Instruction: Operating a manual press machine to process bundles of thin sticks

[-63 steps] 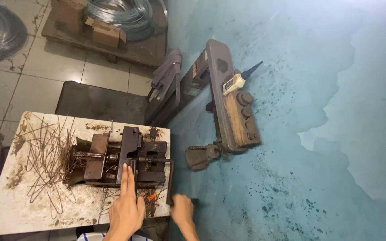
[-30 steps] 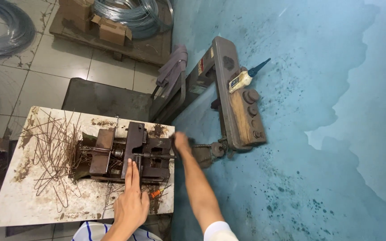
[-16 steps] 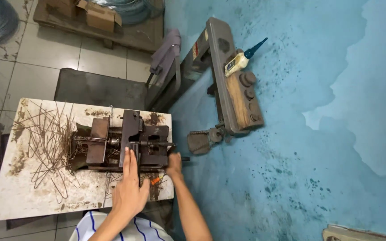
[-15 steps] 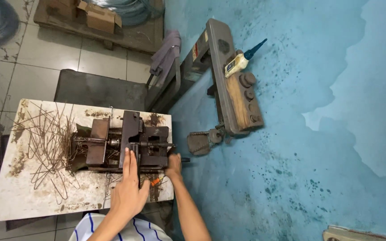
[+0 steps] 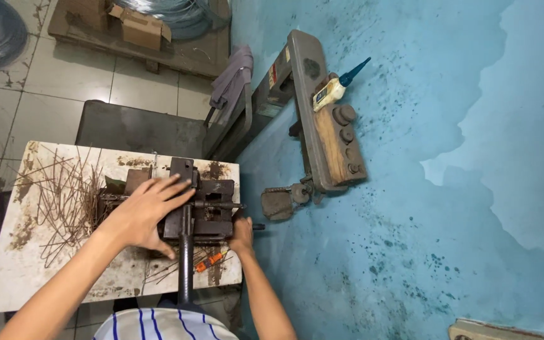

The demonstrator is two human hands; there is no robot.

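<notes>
1. The left hand (image 5: 145,214) lies flat with fingers spread over the top of a dark metal bending jig (image 5: 190,204), palm down and gripping nothing; its fingertips reach the jig's upright block

2. The right hand (image 5: 242,232) is curled at the right edge of the jig, where a short handle stub (image 5: 258,226) sticks out; whether the fingers are pressed around the stub cannot be told, as the hand hides it

3. The jig stands on a stained white table (image 5: 14,277), toward its right half, with a threaded rod along its far side and a long dark lever (image 5: 185,267) running from it toward the near edge

4. A heap of rusty wire pieces (image 5: 64,195) lies on the table left of the jig, just beside the left wrist

5. An orange-handled tool (image 5: 209,261) lies on the table near the lever, just in front of the jig

6. Far right of the table, a grey machine (image 5: 322,119) leans along the blue wall, with a small bottle (image 5: 328,91) with a blue tip resting on it
</notes>
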